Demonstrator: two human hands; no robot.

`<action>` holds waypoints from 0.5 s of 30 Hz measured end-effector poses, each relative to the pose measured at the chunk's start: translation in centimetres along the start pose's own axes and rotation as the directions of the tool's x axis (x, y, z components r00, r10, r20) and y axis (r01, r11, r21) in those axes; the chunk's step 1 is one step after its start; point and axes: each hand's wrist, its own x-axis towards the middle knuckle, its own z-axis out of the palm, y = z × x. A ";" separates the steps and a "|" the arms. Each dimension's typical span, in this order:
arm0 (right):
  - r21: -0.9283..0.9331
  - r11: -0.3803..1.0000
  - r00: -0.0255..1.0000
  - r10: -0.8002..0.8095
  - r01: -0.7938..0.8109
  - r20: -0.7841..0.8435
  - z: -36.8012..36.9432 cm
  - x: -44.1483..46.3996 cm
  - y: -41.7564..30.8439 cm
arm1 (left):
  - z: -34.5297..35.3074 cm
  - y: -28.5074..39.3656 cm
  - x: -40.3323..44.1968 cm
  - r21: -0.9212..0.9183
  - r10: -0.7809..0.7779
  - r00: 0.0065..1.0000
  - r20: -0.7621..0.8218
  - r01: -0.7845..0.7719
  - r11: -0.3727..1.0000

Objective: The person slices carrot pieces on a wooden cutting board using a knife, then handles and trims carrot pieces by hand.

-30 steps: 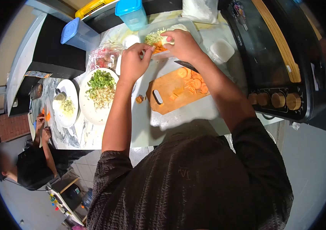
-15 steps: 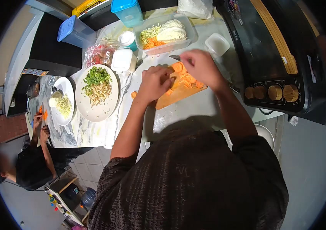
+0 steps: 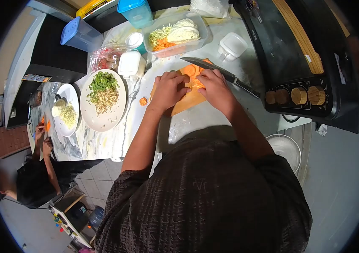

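Observation:
Sliced carrot [image 3: 193, 71] lies heaped on an orange-brown cutting board [image 3: 183, 106] in front of me. My left hand [image 3: 169, 90] is at the left of the heap, fingers curled in against the slices. From the right, my right hand [image 3: 215, 89] curls its fingers onto the slices as well; the fingertips partly hide what they grip. Just beyond my right hand lies a knife [image 3: 226, 76], blade over the board's far edge and black handle to the right, with no hand on it. A carrot end piece [image 3: 143, 101] sits left of the board.
Behind the board stands a clear tub [image 3: 204, 39] with cabbage and shredded carrot. White containers [image 3: 233, 45] stand nearby. Left are a plate of greens and sprouts [image 3: 87, 120] and a smaller plate [image 3: 72, 130]. A black oven [image 3: 280, 80] is at right. Another person [image 3: 38, 181] works at far left.
My right hand has left the knife, which now lies beyond it, and has come down and left onto the carrot slices. My left hand stays at the heap.

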 end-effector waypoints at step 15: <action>0.017 0.999 0.986 0.049 -0.046 -0.162 -0.4 -0.9 0.3 | 1.1 0.8 -0.4 -0.033 0.066 0.985 -0.158 -0.072 0.997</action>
